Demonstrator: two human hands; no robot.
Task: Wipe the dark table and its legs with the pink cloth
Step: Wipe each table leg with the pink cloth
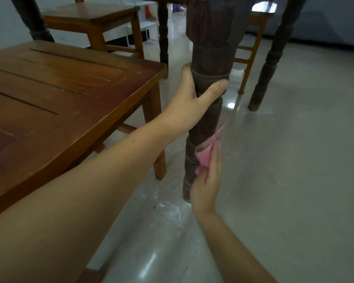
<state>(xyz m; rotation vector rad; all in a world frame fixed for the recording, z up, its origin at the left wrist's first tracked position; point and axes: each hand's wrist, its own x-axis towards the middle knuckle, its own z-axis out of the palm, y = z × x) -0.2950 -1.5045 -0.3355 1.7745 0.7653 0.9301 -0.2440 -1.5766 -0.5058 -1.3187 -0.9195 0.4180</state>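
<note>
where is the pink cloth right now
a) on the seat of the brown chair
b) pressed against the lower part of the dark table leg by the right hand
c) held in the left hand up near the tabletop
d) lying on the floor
b: the right hand holds the pink cloth against the lower part of the dark table leg, while the left hand grips the leg higher up with no cloth.

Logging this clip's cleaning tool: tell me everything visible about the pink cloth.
The pink cloth is a soft, thin fabric, bunched and creased, with a paler loose end sticking up to the right. The right hand presses it against the lower part of the dark turned wooden table leg, just above the floor. The left hand grips the same leg higher up, clear of the cloth. Much of the cloth is hidden.
</note>
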